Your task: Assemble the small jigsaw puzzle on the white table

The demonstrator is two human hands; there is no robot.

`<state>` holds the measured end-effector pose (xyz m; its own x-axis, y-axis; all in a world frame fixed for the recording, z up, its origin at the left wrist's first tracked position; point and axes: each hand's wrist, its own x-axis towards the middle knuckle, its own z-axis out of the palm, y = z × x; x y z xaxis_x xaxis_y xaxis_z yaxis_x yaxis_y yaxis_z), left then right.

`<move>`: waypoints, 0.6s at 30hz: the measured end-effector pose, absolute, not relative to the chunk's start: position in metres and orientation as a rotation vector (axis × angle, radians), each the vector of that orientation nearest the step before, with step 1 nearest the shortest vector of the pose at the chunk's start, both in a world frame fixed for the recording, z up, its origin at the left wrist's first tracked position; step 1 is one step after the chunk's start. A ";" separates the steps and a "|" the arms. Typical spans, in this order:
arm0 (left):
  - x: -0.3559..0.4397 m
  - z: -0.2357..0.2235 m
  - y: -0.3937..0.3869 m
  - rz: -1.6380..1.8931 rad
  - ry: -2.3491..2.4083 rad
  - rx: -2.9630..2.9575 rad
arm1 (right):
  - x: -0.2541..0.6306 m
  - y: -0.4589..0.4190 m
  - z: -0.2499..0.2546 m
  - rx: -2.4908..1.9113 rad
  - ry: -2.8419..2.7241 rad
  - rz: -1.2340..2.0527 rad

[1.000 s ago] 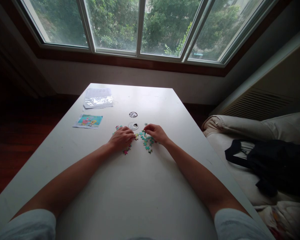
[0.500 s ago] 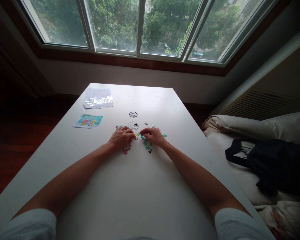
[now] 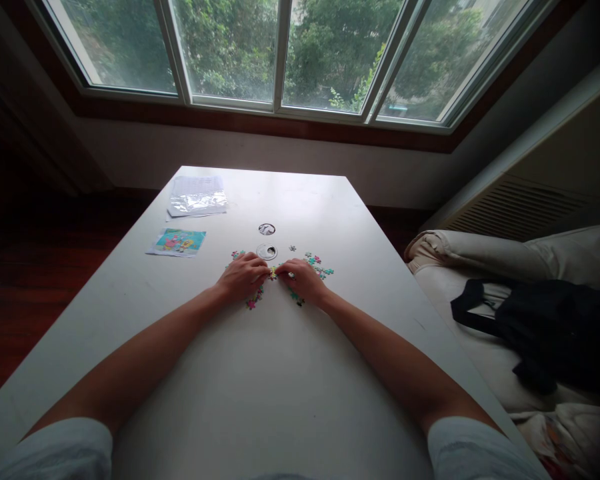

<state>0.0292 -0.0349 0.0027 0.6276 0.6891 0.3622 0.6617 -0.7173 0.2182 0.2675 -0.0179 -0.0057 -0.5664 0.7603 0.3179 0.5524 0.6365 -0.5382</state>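
Small jigsaw puzzle pieces (image 3: 315,259) in green, pink and yellow lie on the white table around both hands. My left hand (image 3: 240,275) rests palm down, fingers curled and closed at a small yellow cluster of puzzle pieces (image 3: 273,273). From the other side my right hand (image 3: 303,277) reaches in, its thumb and fingertips pinched together at that cluster's right edge. What lies between the right fingertips is too small to see clearly. More pieces (image 3: 251,304) show below the left hand, and some are partly hidden under each hand.
Just beyond the hands are two round black-and-white discs (image 3: 267,252). A colourful cartoon picture sheet (image 3: 179,243) and papers in a clear plastic sleeve (image 3: 198,196) lie on the table's (image 3: 280,387) left side. Dark clothing (image 3: 555,327) covers part of the pale seat at right.
My right hand has moved left and slightly nearer from the right-hand pieces to the yellow cluster, uncovering pieces on its right. My left hand stays nearly still.
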 end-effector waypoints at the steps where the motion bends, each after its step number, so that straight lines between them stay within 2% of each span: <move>1: 0.029 0.002 -0.035 0.660 1.152 2.777 | 0.268 -0.018 -0.006 -1.014 -2.338 0.503; 18: 0.029 0.002 -0.035 0.671 1.143 2.778 | 0.269 -0.020 -0.004 -1.077 -2.282 0.486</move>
